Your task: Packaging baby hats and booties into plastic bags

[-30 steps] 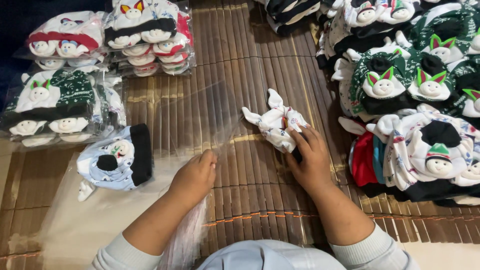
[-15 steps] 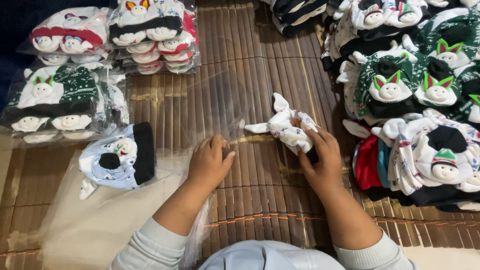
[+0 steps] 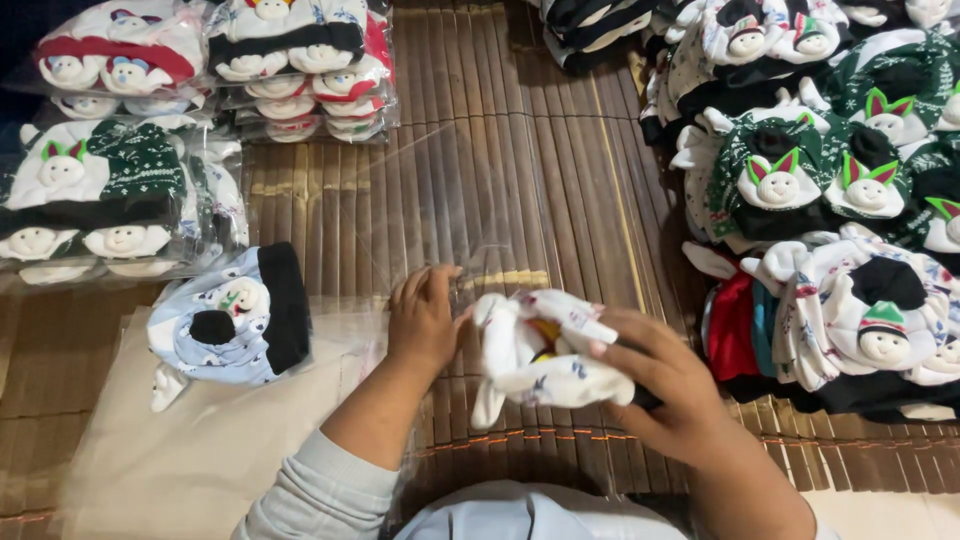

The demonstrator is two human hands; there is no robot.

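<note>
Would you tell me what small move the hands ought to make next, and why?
Probably slide the folded white hat leftward into the clear plastic bag. The right hand grips the hat right at the bag's near edge, which the left hand pinches; bagged hats are stacked behind.

A brown slat mat (image 3: 520, 170) lies under everything. On the left sit bagged hats (image 3: 290, 70) in stacks, some red, some green, all with little snowman faces. A blue hat (image 3: 235, 320) with a black edge lies on a flat bag pile (image 3: 190, 450). On the right is a big heap of loose hats (image 3: 830, 190).
</note>
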